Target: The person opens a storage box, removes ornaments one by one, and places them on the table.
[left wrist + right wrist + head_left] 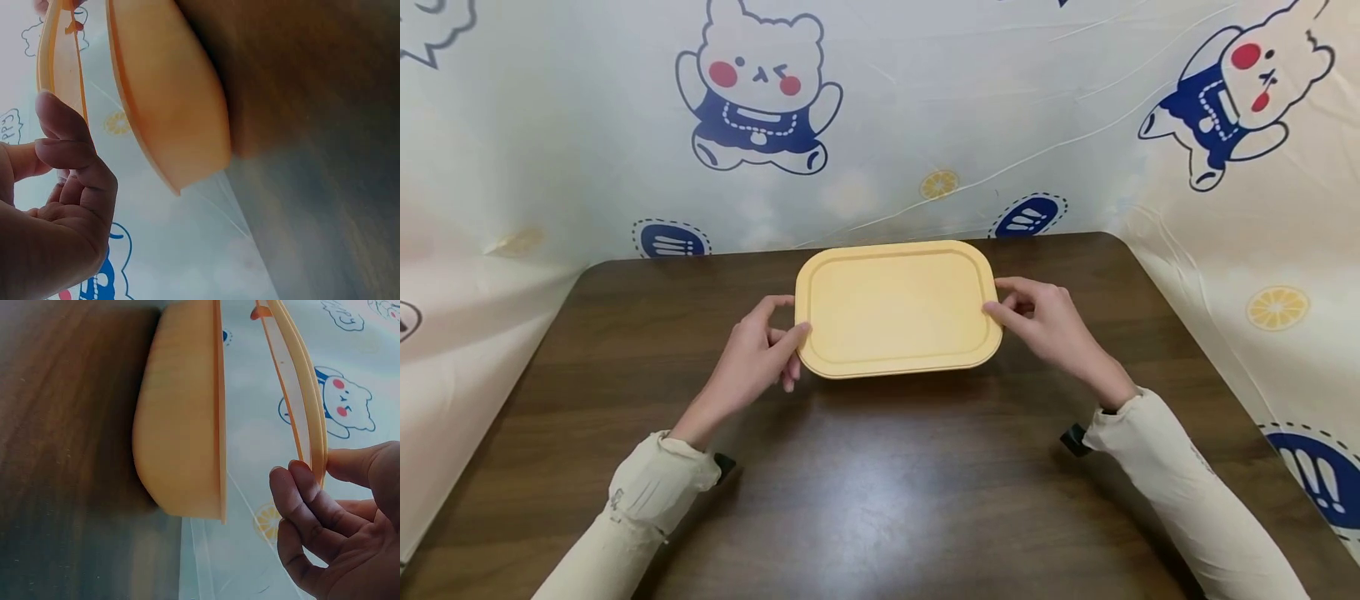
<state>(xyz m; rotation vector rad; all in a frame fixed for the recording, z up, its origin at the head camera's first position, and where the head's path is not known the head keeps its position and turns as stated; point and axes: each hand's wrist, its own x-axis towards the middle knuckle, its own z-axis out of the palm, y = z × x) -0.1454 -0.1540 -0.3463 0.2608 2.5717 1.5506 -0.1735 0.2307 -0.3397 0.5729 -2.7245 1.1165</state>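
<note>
Box (181, 419): was yellow and deep; stood upright on the brown table (880, 483).
Lid (898, 308): was yellow, round-cornered; hung above the box, apart from its rim.

Dark wood-grained table (895, 467) (rather glossy), yellow-orange container (181, 419), standing upright on it

- looks like a screened-off nook, can't tell if it's a home or a studio
- wrinkly sheet (887, 100) with cartoon bears (760, 71) and citrus slices (1277, 308) across the top and down both sides of the frame
- dark wood-grain bench (880, 475), lower middle
</note>
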